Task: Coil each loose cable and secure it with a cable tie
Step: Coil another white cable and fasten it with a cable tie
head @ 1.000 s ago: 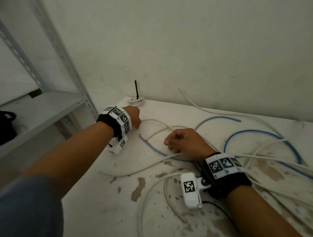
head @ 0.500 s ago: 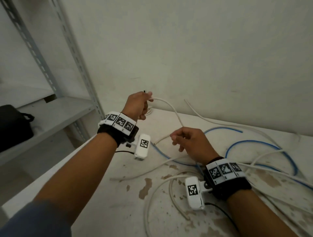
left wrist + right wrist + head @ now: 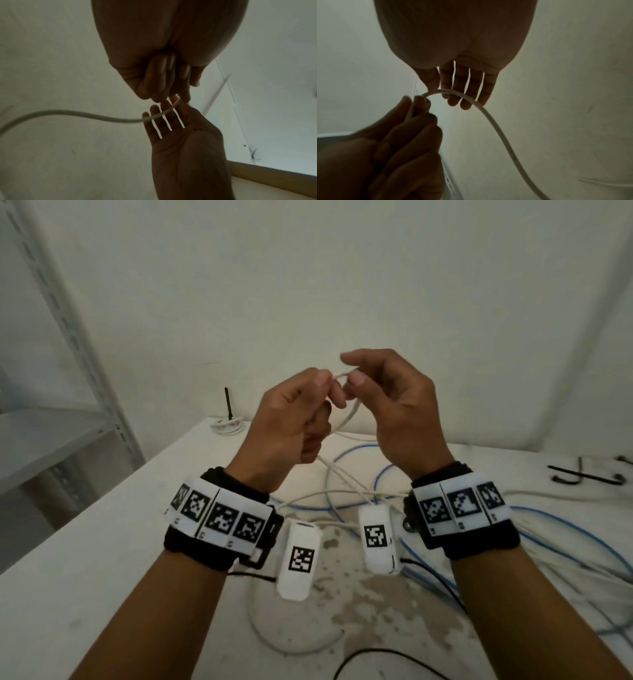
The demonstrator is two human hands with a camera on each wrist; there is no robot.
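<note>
One coil (image 3: pixel 228 426) is sitting tied at the counter's (image 3: pixel 85 577) far-left corner. Above the counter my left hand (image 3: pixel 291 419) is pinching the white cable (image 3: pixel 346 416); my right hand (image 3: pixel 394 412) is nipping it, fingers (image 3: pixel 474 86) nearly straight. Blue cable's (image 3: pixel 561 527) lying loose.

Dim, soft light; wrist views dark, backlit, slightly blurred.

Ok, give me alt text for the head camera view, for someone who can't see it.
The left hand and right hand, raised, hold one white cable between them above a table strewn with loose blue cables.
</note>
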